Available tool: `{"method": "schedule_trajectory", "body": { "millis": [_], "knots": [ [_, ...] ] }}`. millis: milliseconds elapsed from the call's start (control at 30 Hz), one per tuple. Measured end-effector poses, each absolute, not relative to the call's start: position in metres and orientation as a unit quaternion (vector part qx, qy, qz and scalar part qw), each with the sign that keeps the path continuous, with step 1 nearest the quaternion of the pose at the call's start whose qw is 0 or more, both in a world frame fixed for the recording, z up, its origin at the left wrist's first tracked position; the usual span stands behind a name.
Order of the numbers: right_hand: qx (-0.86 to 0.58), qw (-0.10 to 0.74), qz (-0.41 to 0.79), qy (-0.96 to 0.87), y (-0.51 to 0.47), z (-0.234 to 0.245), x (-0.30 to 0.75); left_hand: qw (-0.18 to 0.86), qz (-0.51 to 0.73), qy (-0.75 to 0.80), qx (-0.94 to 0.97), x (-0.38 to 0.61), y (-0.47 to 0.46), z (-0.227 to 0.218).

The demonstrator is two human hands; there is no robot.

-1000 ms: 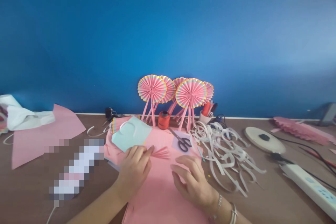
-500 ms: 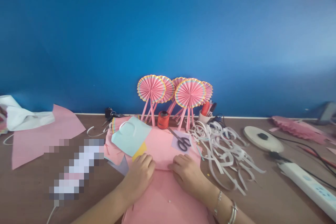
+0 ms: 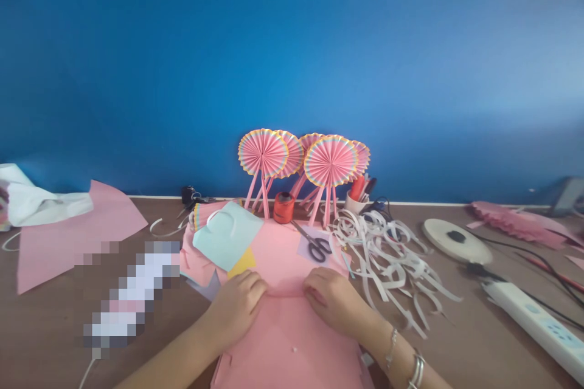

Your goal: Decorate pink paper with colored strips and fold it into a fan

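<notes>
A stack of pink paper [image 3: 292, 352] lies in front of me, with a small white speck on it. Across its far end runs a folded edge of a pink sheet [image 3: 285, 287]. My left hand [image 3: 239, 304] is curled over the left part of this edge, fingertips bent down on the paper. On the right part my right hand [image 3: 335, 301], with bracelets at the wrist, grips the same edge with fingers curled under. What the thumbs do is hidden. Just beyond lie scissors [image 3: 317, 249], a light blue paper piece [image 3: 225, 237] and a yellow scrap [image 3: 241, 264].
Pink pleated paper fans [image 3: 263, 155] stand against the blue partition [image 3: 292, 61], behind an orange roll [image 3: 283, 208]. White curled strips [image 3: 387, 249] pile up at right, near a round white device [image 3: 456, 242] and a power strip [image 3: 533, 316]. Pink paper [image 3: 59, 249] lies at left.
My right hand has slid a little to the right along the folded edge. The left hand has shifted slightly left and down. Both stay at the pink sheet.
</notes>
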State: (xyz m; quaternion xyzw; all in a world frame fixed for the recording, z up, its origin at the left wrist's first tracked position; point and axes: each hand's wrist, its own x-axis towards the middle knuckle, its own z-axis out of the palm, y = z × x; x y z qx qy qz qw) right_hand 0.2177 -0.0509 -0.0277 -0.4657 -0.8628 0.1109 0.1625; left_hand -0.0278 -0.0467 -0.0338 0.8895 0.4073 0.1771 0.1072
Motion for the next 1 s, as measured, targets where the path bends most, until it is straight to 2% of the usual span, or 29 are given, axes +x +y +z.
{"method": "schedule_trajectory", "body": {
  "millis": [267,433,1000],
  "knots": [
    [-0.488,0.225,0.185,-0.823,-0.048,-0.024,0.219,0.202,0.219,0.451,0.842,-0.028,-0.040,-0.034],
    [-0.511,0.226,0.240,-0.794,-0.046,-0.027,0.218,0.219,0.234,0.466,0.825,-0.026,-0.041,-0.032],
    [-0.538,0.238,0.224,-0.777,-0.041,-0.032,0.212,0.235,0.266,0.481,0.802,-0.023,-0.033,-0.038]
  ]
}}
